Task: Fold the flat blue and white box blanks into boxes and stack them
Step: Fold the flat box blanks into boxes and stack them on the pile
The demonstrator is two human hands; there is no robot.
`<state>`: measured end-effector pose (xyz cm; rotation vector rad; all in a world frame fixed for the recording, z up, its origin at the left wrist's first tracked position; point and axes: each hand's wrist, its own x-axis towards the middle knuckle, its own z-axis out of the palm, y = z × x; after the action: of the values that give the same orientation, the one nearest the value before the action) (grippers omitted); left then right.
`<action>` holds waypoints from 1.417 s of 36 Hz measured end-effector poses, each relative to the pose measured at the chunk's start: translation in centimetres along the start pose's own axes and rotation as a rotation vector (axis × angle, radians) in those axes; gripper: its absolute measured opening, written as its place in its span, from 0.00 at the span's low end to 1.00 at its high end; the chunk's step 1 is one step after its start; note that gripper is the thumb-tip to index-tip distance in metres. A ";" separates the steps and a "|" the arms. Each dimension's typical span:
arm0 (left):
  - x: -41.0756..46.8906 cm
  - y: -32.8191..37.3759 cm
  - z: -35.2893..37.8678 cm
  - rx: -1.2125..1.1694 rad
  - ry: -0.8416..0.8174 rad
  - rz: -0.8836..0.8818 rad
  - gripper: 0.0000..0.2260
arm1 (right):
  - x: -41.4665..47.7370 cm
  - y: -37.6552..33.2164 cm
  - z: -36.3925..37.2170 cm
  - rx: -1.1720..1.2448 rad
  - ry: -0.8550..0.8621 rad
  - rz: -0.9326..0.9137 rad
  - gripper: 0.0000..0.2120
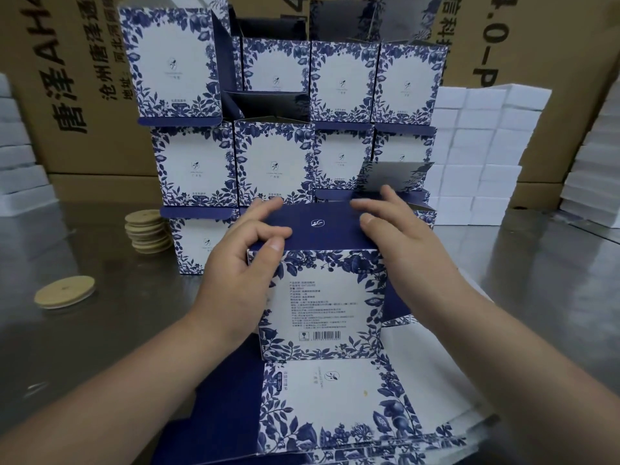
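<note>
The steel table (pixel 84 330) stands in front of big brown cartons (pixel 67 95), and on it I see the work almost at its middle. The box (pixel 318 297) that I am folding is upright in the centre, and I take it as my landmark. Behind it rises the stack of folded boxes (pixel 275 156), three rows high, several with their flaps open. Below it, toward me, lie the flat blanks (pixel 322 397). To its left sit some wooden lids (pixel 147 233); far to its right and behind are white foam blocks (pixel 476 156).

My left hand (pixel 241 263) grips the upper left corner of the box, with the thumb on the front edge and the fingers curled on the dark blue top flap. My right hand (pixel 396 236) lies on the same flap with fingers nearly straight, pressing and not closing around it.

I judge that the step is closing the top flap. Next, the tuck must go fully in, evenly on both sides, and then the box goes onto the stack without disturbing the open flaps there.
</note>
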<state>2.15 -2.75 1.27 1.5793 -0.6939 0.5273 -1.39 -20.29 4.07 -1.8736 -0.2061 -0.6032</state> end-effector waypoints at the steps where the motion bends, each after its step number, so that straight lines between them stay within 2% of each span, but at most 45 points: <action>1: 0.0 0.0 0.0 -0.003 -0.006 -0.001 0.06 | -0.1 -0.1 -0.1 -0.064 -0.008 -0.048 0.12; 5: 0.0 0.1 -0.1 0.048 -0.017 0.031 0.02 | -0.1 -0.1 -0.3 -0.185 -0.067 -0.118 0.13; 9: 0.2 0.1 -0.3 0.076 -0.029 0.034 0.03 | -0.3 0.1 -0.9 -0.298 -0.158 -0.184 0.08; 12: 0.2 0.2 -0.5 0.123 -0.060 0.078 0.08 | -0.1 -0.2 -1.3 -0.361 -0.192 -0.167 0.14; 15: 0.4 0.4 -0.6 0.152 -0.069 0.125 0.05 | 0.1 -0.4 -1.6 -0.450 -0.206 -0.168 0.21; 18: 0.5 0.6 -0.5 0.151 -0.069 0.190 0.08 | 0.2 -0.6 -1.7 -0.504 -0.203 -0.174 0.27; 22: 0.6 1.0 -0.7 0.187 -0.070 0.246 0.10 | -0.2 -1.5 -1.6 -0.594 -0.233 -0.239 0.23; 26: 0.6 1.3 -1.0 0.287 -0.103 0.318 0.08 | -1.1 -2.6 -0.5 -0.751 -0.238 -0.448 0.17; 34: 0.5 1.7 -1.0 0.414 -0.155 0.397 0.15 | -1.6 -2.5 0.0 -0.652 -0.137 -0.487 0.12; 37: 0.5 1.8 -0.9 0.398 -0.150 0.386 0.16 | -1.9 -2.6 0.6 -0.656 -0.083 -0.527 0.13; 42: 0.4 1.8 -0.7 0.344 -0.118 0.335 0.14 | -2.0 -2.4 0.8 -0.685 -0.042 -0.570 0.10; 51: 0.4 1.9 -0.6 0.329 -0.130 0.318 0.12 | -1.6 -2.3 0.7 -0.662 -0.110 -0.587 0.10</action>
<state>1.13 -2.26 2.97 1.8320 -1.0051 0.8103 -3.48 -18.59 4.97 -2.5029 -0.7146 -1.0588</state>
